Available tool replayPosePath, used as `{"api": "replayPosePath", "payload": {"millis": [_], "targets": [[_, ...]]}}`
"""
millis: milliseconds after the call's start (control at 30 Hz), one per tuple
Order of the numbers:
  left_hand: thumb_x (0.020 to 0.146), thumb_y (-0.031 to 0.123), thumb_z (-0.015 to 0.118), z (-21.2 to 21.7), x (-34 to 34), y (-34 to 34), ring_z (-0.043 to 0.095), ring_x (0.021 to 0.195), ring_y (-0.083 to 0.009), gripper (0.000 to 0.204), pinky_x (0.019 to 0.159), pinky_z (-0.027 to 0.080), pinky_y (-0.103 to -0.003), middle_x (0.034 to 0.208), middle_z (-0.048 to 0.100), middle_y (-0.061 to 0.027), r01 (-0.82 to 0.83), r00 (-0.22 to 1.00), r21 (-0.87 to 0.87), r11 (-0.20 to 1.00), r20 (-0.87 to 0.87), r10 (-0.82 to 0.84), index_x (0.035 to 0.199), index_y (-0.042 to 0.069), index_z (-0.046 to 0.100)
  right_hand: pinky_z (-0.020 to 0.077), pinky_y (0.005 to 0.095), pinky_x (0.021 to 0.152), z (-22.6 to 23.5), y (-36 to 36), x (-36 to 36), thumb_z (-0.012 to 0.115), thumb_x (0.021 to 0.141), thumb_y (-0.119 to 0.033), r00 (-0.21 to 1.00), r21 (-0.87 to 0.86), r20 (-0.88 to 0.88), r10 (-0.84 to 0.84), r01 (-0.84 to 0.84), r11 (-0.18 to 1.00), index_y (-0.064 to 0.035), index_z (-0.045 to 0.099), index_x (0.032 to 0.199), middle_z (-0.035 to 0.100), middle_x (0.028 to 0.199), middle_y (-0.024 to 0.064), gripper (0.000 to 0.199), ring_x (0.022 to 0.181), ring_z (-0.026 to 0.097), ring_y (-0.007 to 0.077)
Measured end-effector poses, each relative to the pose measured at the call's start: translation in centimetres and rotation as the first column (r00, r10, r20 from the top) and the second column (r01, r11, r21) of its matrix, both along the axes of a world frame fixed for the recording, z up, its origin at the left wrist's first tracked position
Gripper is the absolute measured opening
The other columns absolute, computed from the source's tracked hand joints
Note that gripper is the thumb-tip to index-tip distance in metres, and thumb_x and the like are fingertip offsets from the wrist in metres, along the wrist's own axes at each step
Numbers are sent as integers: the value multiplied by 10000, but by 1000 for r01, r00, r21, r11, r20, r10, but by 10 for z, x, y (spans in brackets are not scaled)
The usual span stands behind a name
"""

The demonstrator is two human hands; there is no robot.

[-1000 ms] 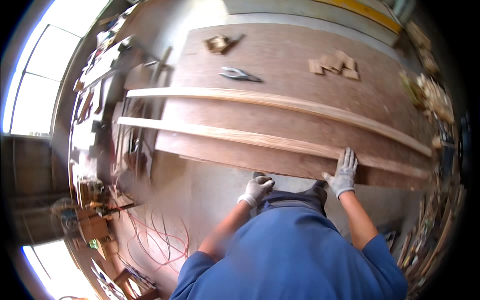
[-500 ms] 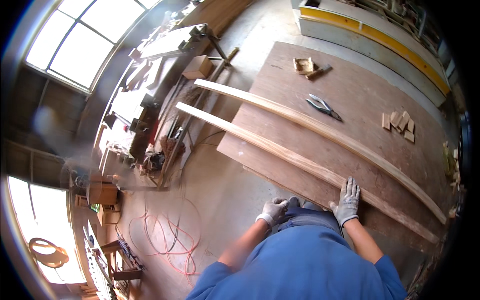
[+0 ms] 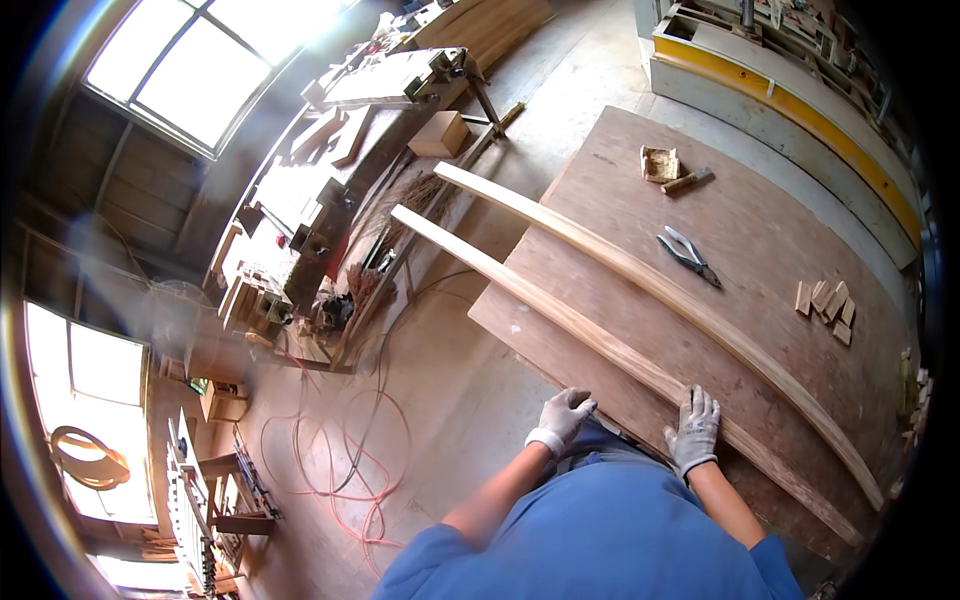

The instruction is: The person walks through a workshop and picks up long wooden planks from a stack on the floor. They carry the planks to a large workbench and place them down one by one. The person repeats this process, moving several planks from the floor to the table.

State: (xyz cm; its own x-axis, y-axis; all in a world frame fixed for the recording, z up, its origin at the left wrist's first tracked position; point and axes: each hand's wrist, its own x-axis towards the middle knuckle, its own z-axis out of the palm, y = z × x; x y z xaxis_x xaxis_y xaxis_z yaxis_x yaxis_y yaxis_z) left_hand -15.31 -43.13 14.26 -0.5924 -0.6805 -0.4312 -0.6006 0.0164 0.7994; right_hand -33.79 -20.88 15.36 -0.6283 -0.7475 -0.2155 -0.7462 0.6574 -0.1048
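Observation:
Two long, slightly curved wooden strips lie side by side across the brown board table, their far-left ends jutting past its edge. My gloved right hand [image 3: 695,432] rests flat on the nearer strip [image 3: 590,317], fingers stretched over it. The farther strip [image 3: 660,275] lies untouched beyond it. By the table's near edge, my gloved left hand [image 3: 562,420] is closed with curled fingers; whether anything is inside them is hidden. Beyond the strips is a pair of pliers [image 3: 688,257] with its handles spread. Several small wood blocks [image 3: 828,308] are grouped at the right.
A worn wooden box [image 3: 659,164] and a short hammer-like tool [image 3: 687,181] lie toward the table's [image 3: 610,200] far end. A yellow-striped machine [image 3: 780,90] stands behind. Left are a cluttered workbench [image 3: 345,150] and a red hose [image 3: 330,490] on the floor.
The view has shifted, so the table and strips appear farther right and lower. My left hand has risen from beside my waist to the table's near edge. My right hand stays on the nearer strip.

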Motion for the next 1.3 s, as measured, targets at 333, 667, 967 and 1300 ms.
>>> {"api": "replayPosePath", "payload": {"millis": [333, 667, 967, 1300], "targets": [[836, 271, 735, 44, -66, -98, 327, 1443, -411, 645, 1191, 263, -514, 1502, 452, -193, 537, 821, -605, 588, 212, -531, 1409, 75, 514, 422, 457, 983, -27, -16, -35, 823, 697, -349, 978, -28, 110, -174, 178, 984, -93, 619, 1240, 618, 1152, 136, 634, 1116, 553, 323], [877, 307, 668, 6, -91, -130, 283, 1483, -376, 683, 1236, 177, -504, 1550, 398, -195, 719, 635, -567, 401, 302, -711, 1474, 61, 448, 479, 445, 964, 4, -27, -51, 853, 651, -353, 944, 59, 233, -232, 224, 973, -55, 683, 1126, 669, 1103, 184, 586, 1081, 616, 360], [858, 380, 703, -4, -101, -133, 303, 1475, -365, 741, 1239, 175, -494, 1547, 405, -191, 719, 621, -588, 372, 302, -723, 1474, 59, 445, 495, 426, 948, 11, -30, -73, 846, 673, -379, 913, 135, 346, -218, 181, 974, -60, 695, 1122, 683, 1075, 186, 571, 1056, 635, 355], [742, 400, 814, 5, -119, -129, 359, 1443, -343, 855, 1220, 218, -500, 1516, 444, -165, 766, 613, -542, 345, 455, -646, 1456, 80, 469, 466, 444, 971, 14, -30, -78, 812, 718, -445, 942, 127, 307, -134, 98, 987, -80, 686, 1179, 636, 1113, 174, 602, 1090, 584, 367]]}}
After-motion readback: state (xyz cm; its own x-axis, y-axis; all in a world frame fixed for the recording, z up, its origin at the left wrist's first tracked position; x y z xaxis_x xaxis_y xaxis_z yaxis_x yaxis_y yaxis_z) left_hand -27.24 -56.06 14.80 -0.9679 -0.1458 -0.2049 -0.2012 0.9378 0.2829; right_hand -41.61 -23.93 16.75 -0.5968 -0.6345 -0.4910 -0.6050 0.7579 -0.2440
